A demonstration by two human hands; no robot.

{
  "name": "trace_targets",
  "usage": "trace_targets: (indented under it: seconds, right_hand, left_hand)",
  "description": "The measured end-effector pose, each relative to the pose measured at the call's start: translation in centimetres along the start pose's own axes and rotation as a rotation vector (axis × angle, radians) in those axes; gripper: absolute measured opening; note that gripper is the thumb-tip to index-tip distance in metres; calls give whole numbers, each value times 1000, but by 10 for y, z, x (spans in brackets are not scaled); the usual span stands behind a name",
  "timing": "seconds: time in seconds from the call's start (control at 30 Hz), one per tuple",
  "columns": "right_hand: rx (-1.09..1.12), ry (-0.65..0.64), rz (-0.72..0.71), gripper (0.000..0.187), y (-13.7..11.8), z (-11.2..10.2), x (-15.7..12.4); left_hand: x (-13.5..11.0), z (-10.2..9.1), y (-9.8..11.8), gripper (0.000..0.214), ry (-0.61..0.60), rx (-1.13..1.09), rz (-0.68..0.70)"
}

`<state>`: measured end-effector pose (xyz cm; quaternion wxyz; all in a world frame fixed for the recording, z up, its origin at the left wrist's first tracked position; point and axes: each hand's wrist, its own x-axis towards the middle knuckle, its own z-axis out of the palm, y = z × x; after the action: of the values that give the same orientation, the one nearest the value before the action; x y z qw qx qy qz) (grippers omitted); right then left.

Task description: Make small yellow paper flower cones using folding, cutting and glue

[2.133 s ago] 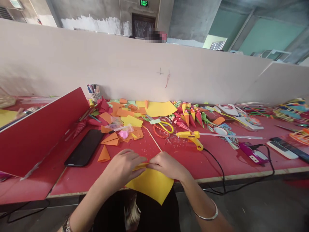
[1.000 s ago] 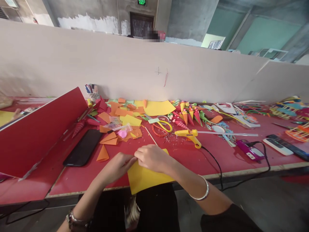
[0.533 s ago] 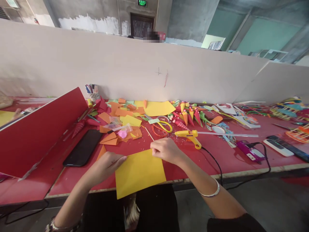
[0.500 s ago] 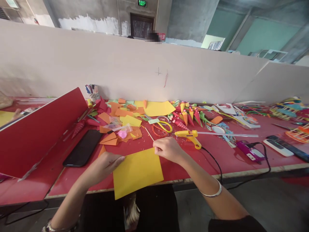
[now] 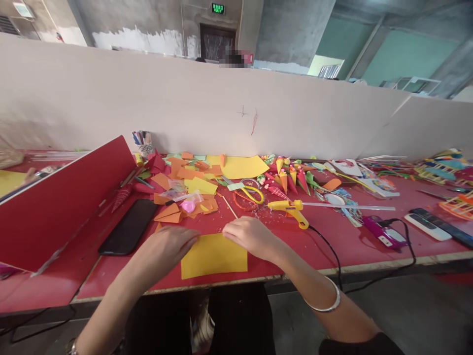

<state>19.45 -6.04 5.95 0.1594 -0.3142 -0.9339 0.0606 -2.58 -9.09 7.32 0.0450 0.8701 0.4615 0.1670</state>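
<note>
A yellow sheet of paper (image 5: 218, 259) lies at the front edge of the red table between my hands. My left hand (image 5: 168, 246) has its fingers curled over the sheet's top left corner, pinching it. At the top edge, right of the middle, my right hand (image 5: 248, 235) grips the same sheet with thumb and fingers. The fingertips of both hands are partly hidden. Just beyond my right hand is a thin stick (image 5: 229, 207). A yellow glue gun (image 5: 291, 209) with a long clear glue stick lies to the right.
A black phone (image 5: 129, 227) and a standing red board (image 5: 70, 202) are on the left. Paper scraps (image 5: 190, 172), scissors (image 5: 253, 194) and small paper cones (image 5: 291, 177) lie behind my hands. A purple power socket (image 5: 384, 231) with a cable is on the right.
The yellow sheet has come up from the table's front edge and now looks shorter and level. My right hand has moved left along its top edge, nearer my left hand.
</note>
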Motion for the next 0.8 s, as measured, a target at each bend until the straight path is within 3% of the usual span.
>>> trace_targets:
  seconds: [0.13,0.23,0.4,0.53,0.63,0.73,0.8]
  right_hand:
    - [-23,38,1,21,-8,0,4]
    - [14,32,5,24,-15,-3,6]
    - [79,7,8,25,-13,-7,1]
    - [149,0,57,27,0,-13,-12]
    - [209,22,125,28,8,-19,-21]
    - [235,42,134,29,12,-23,-24]
    - [228,27,82,28,12,-24,-23]
  left_hand:
    - [13,7,21,21,84,224,158]
    - [18,17,29,23,244,328,194]
    - [12,22,20,25,372,372,241]
    - [0,15,-8,26,349,413,199]
    - [-10,10,-27,25,322,411,19]
    - [-12,7,-28,22,327,135,-99]
    - [-8,7,-20,26,213,-79,-22]
